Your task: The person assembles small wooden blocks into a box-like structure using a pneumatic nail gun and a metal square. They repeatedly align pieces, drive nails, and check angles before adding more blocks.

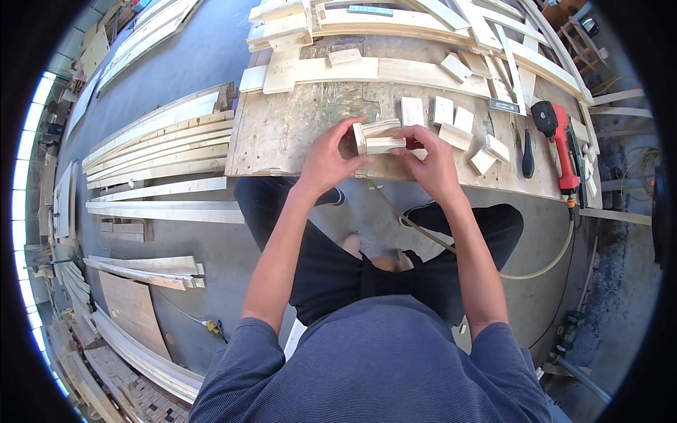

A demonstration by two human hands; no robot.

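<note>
Near the front edge of the worktable, my two hands hold several small pale wood blocks together in a U shape. My left hand [328, 156] curls round the upright end block [360, 139], its fingertips at the far end and the thumb at the near end. My right hand [431, 163] pinches the right end of the near side block [384, 145] between thumb and fingers. The far side block [382, 127] lies parallel to it, partly behind my right fingers. Loose wood blocks [456, 136] lie just beyond and right of my right hand.
The scuffed plywood worktable [271, 144] carries long boards [409, 70] along its far side. At its right lie a red and black nail gun [562, 141] with an air hose [564, 247], a dark-handled screwdriver [527, 156] and a try square [509, 77]. Timber strips [162, 151] are stacked on the left.
</note>
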